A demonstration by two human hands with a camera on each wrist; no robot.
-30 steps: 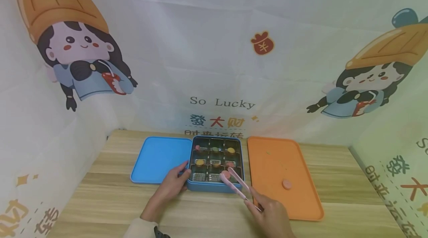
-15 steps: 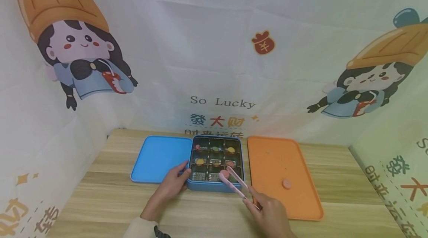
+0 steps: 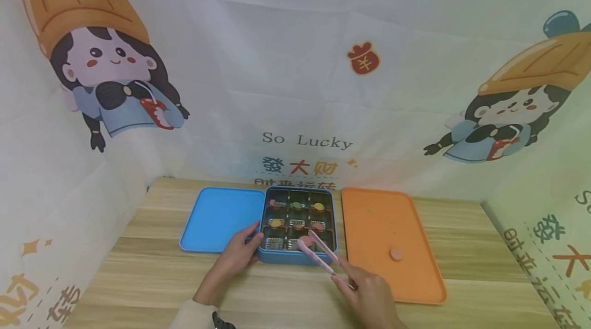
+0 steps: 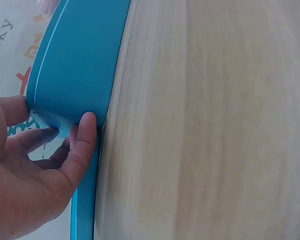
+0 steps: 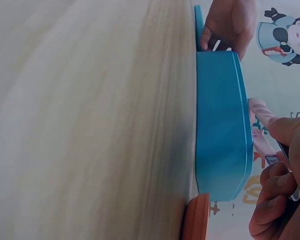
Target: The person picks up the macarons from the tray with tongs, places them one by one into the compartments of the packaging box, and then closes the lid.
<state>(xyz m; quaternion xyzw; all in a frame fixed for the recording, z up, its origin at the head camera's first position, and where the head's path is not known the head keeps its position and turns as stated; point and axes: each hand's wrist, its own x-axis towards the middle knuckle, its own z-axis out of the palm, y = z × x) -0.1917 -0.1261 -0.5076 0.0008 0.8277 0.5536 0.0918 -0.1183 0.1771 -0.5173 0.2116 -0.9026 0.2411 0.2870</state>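
Observation:
A blue box (image 3: 286, 257) with a dark divided insert stands mid-table, small round pieces in several of its compartments. My left hand (image 3: 239, 253) rests against its left side; in the left wrist view, the fingertips (image 4: 87, 120) touch the box wall and the thumb meets the top rim. With my right hand (image 3: 369, 290) I grip pink tongs (image 3: 316, 258). Between the tong tips is a pink round piece (image 3: 305, 242), over the front row of compartments, near the middle one. In the right wrist view, the tongs (image 5: 262, 112) reach over the box rim.
Left of the box lies a flat blue lid or tray (image 3: 219, 221). An orange tray (image 3: 378, 231) is close on the right, with one pink round piece (image 3: 395, 254) and tiny crumbs. A printed cloth (image 3: 300, 88) hangs behind the wooden table (image 3: 277, 298).
The tongs and the pink piece have shifted slightly left, from the front right compartment toward the front middle one. My left hand stays against the box.

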